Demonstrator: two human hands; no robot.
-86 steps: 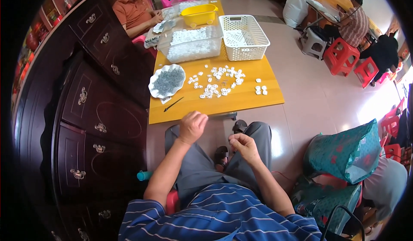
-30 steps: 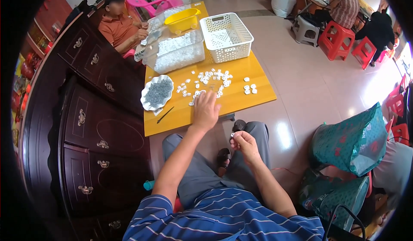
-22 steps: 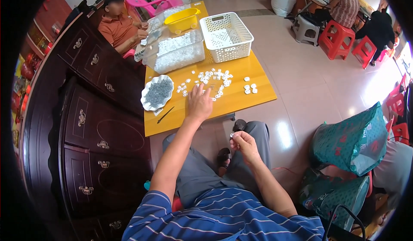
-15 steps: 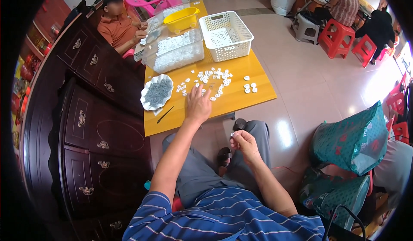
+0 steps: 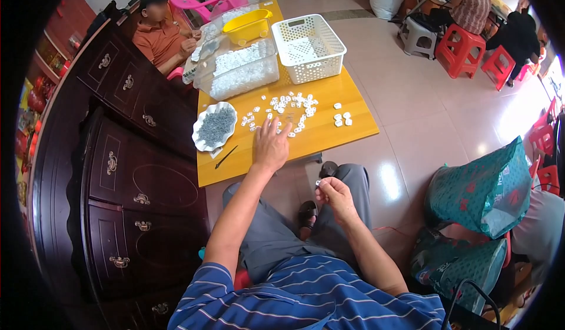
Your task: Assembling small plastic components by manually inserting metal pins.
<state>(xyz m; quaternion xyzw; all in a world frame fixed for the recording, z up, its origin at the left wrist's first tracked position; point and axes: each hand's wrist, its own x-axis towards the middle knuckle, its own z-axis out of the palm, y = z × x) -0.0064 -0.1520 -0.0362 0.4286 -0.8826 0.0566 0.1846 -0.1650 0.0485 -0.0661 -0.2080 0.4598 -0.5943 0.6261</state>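
My left hand [image 5: 272, 146] rests palm down on the yellow table, fingers spread at the near edge of a scatter of small white plastic pieces [image 5: 292, 101]. My right hand [image 5: 335, 198] is off the table, above my lap, with thumb and fingers pinched on a small white plastic piece [image 5: 318, 183]; only its tip shows. Left of my left hand stands a scalloped white dish [image 5: 198, 136] full of small grey metal-looking parts [image 5: 216, 126]. A thin dark pointed tool [image 5: 226, 157] lies below the dish. Several white pieces [image 5: 342, 120] sit grouped at the table's right side.
On the far half of the table [image 5: 355, 97] stand a clear bin [image 5: 247, 74] of white pieces, a yellow basin [image 5: 247, 28] and a white perforated basket [image 5: 312, 50]. A co-worker [image 5: 159, 35] sits at the far left. Dark drawers [image 5: 141, 171] flank my left; teal bags [image 5: 479, 188] stand right.
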